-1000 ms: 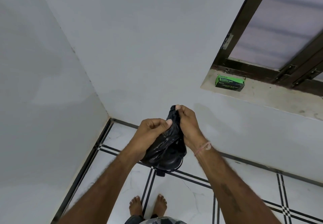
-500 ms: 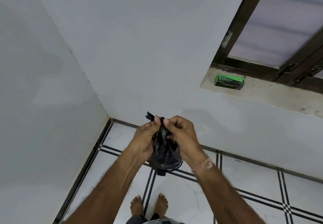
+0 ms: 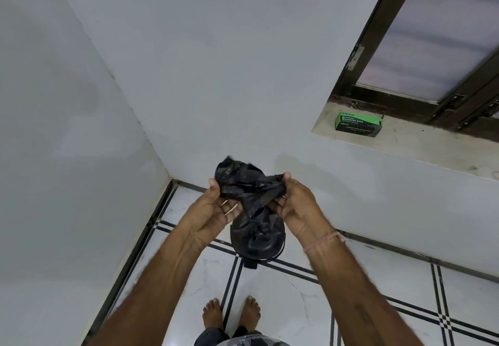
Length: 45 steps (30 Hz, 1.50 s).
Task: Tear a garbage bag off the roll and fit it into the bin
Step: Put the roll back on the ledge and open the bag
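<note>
The crumpled black garbage bag is gripped at its upper edge by the left hand and right hand, and is held directly above the bin on the tiled floor.

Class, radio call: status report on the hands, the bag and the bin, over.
Left hand and right hand both gripping the black garbage bag, bunched, mouth not open. Bin below on the floor, mostly hidden. Nothing in the way.
</note>
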### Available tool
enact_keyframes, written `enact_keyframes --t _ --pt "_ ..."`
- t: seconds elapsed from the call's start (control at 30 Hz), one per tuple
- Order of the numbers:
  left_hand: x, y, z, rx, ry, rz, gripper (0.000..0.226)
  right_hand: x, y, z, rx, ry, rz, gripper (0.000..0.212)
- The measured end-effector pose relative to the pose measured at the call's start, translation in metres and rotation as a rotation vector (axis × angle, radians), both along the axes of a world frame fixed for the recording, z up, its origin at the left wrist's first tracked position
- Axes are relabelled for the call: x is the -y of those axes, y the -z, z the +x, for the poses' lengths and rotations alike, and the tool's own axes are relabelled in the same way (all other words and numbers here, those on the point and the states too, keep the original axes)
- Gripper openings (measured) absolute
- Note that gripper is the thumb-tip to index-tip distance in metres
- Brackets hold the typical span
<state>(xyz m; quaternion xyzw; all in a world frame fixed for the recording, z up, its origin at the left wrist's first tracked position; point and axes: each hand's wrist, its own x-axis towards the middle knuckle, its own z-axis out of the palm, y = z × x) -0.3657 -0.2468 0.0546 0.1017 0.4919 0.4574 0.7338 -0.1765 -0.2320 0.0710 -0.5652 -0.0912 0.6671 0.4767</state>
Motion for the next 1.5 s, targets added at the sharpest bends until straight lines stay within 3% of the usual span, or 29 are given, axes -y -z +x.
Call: enact_keyframes --t 0.13,0.23,0.3,0.37,0.43,0.53,0.57,0.63,0.8,0.93,1.03,1.1,1.2,1.3,1.5 --pt "-0.006 -0.005 -0.005 0.077 -0.167 -0.104 0.045 -0.011 0.005 0.007 -0.142 0.135 -0.094 0.026" --pt "-0.005 -0.014 -0.009 0.098 -0.180 -0.113 0.074 -0.010 0.007 0.012 -0.068 0.072 -0.077 0.031" --pt "-0.005 -0.019 -0.013 0.080 -0.179 -0.127 0.079 -0.004 0.008 0.015 0.054 -0.086 0.022 0.044" --pt "-0.009 -0.020 -0.019 0.048 -0.186 -0.139 0.067 0.003 0.006 0.019 0.270 -0.353 0.154 0.056" --pt "-0.012 -0.023 -0.022 0.018 -0.177 -0.168 0.048 0.005 0.004 0.023 0.474 -0.631 0.253 0.056" --pt "-0.017 -0.020 -0.024 -0.029 -0.166 -0.189 0.041 0.004 0.008 0.024 0.544 -0.961 0.223 0.051" --pt "-0.017 -0.018 -0.024 -0.042 -0.153 -0.187 0.040 0.003 0.010 0.023 0.511 -0.950 0.212 0.053" --pt "-0.016 -0.017 -0.023 -0.067 -0.131 -0.173 0.037 0.001 0.012 0.019 0.334 -0.720 0.167 0.051" --pt "-0.007 -0.007 -0.021 -0.112 0.011 -0.119 0.045 -0.011 0.018 0.020 -0.082 -0.246 -0.124 0.035" --pt "0.003 0.003 -0.025 -0.149 0.164 -0.103 0.042 -0.020 0.028 0.018 -0.182 -0.049 -0.249 0.028" --pt "0.010 0.007 -0.028 -0.140 0.249 -0.066 0.042 -0.023 0.033 0.019 -0.134 -0.089 -0.262 0.036" --pt "0.012 0.006 -0.031 -0.098 0.202 -0.089 0.044 -0.021 0.034 0.020 -0.116 -0.080 -0.250 0.033" --pt "0.007 0.010 -0.040 0.002 -0.002 -0.107 0.052 -0.014 0.034 0.028 -0.208 -0.066 -0.124 0.060" --pt "0.000 0.016 -0.052 0.150 -0.226 -0.126 0.063 -0.004 0.030 0.040 -0.186 -0.156 -0.032 0.065" --pt "-0.005 0.033 -0.060 0.231 -0.423 -0.261 0.047 0.000 0.046 0.048 -0.114 -0.052 -0.221 0.055"
